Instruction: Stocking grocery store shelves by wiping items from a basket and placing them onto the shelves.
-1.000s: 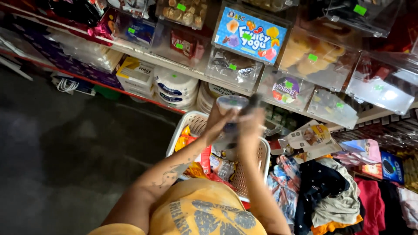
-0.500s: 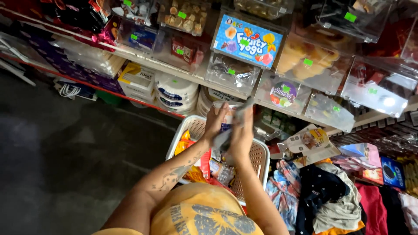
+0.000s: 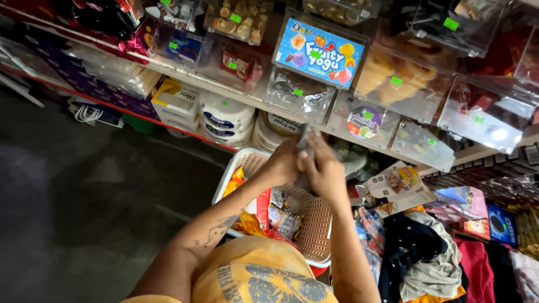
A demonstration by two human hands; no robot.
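Glossy clear plastic bins (image 3: 297,95) catch the light; the white basket (image 3: 314,224) shows matt perforated plastic, shiny foil packets (image 3: 247,221) inside, soft cloth garments (image 3: 426,264) heaped beside it.

left hand (image 3: 284,163) + right hand (image 3: 325,174): clasp small grey packet (image 3: 306,134) | above white basket (image 3: 236,168) | shelf (image 3: 247,101) behind

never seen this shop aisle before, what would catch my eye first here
Both hands, left hand and right hand, meet at centre around a small greyish packet, too blurred to identify, above a white basket of bright packets. Above, on the upper shelf, a blue snack box stands out among clear tubs; a heap of clothes lies lower right.
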